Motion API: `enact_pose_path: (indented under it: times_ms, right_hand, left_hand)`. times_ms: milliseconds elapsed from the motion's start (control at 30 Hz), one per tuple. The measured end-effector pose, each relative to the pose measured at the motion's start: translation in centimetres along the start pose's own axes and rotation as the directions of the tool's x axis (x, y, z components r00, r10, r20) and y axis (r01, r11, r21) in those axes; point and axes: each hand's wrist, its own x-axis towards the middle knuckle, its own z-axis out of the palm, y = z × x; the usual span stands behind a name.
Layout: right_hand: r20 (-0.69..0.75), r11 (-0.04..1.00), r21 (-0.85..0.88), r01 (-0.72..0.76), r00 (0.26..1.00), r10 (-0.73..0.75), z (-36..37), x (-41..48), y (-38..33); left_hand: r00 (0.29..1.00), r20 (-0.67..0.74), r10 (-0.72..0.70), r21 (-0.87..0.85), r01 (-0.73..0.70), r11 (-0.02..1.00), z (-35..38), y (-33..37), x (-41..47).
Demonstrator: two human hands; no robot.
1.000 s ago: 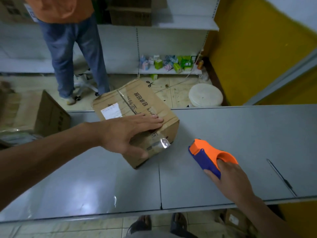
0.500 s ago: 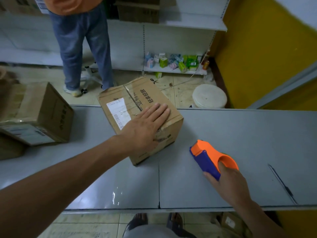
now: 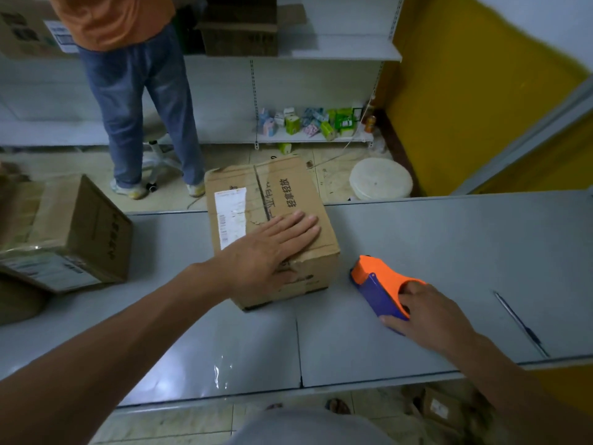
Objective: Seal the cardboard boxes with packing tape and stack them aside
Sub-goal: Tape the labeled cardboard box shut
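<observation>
I see the grey table [image 3: 465,252] carrying the cardboard box [image 3: 288,184] at its far edge. Black print on the top reads 轻拿轻放, and the white shipping label [image 3: 230,213] beside it is too blurred to read. A second box [image 3: 83,226] sits well to the left. My left hand [image 3: 269,252] lies flat on the box top, fingers straight and together. My right hand [image 3: 430,316] curls round the orange-and-purple tape dispenser [image 3: 375,281], just right of the box.
</observation>
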Motion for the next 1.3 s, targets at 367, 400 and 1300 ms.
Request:
enact_pose_path:
  times_ms: [367,400,1300]
  right_hand:
    - [-0.490,0.846,0.493,0.206,0.869,0.074,-11.2,1.6,-7.8]
    - [-0.540,0.808,0.501,0.310,0.841,0.012,-11.6,2.2,-9.2]
    - [-0.430,0.964,0.029,0.266,0.874,-0.228,-6.9,3.5,-18.9]
  left_hand:
    - [0.997,-0.026,-0.076,0.055,0.077,0.996,0.0,0.4,0.2]
    - [0.991,-0.068,-0.118,0.036,0.121,0.992,-0.1,0.5,-0.3]
    - [0.884,-0.102,-0.456,-0.074,0.450,0.890,-2.4,-5.4,3.5]
